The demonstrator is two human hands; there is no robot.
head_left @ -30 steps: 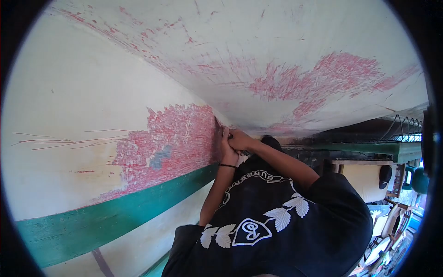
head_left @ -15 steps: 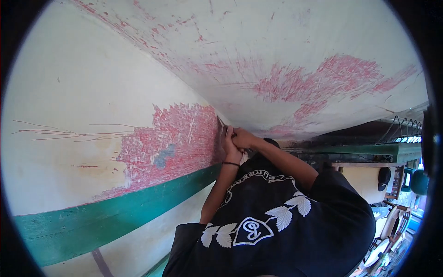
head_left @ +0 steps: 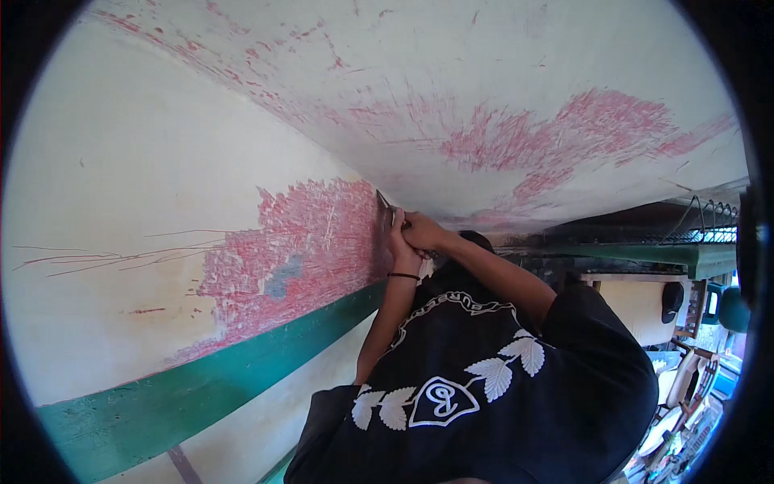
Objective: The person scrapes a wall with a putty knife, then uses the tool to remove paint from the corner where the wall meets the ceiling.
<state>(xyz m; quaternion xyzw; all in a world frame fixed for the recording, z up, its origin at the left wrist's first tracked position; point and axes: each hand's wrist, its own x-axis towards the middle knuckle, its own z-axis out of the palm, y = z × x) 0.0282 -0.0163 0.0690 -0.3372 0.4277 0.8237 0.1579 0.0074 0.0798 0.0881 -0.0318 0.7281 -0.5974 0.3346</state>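
A scraper [head_left: 382, 198] with a thin metal blade points up and to the left, its tip at the corner where two scraped wall surfaces meet. My left hand [head_left: 401, 250], with a dark band at the wrist, is wrapped round its handle. Closed over the same handle from the other side is my right hand [head_left: 425, 232]. The fingers hide most of the handle. Beside the blade, the left wall has a rough patch of exposed red paint [head_left: 322, 234] with a small blue-grey spot in it.
Below the red patch runs a green board [head_left: 201, 363]. The other pale surface [head_left: 387, 81] carries red scrape marks. To the right are a green shelf [head_left: 629, 256] with a wire rack [head_left: 709, 224], a dark cap [head_left: 672, 302] and chairs [head_left: 685, 395].
Both hands and the scraper have shifted slightly upward, with the blade tip higher along the corner. My grip stays closed, and the view has moved a little.
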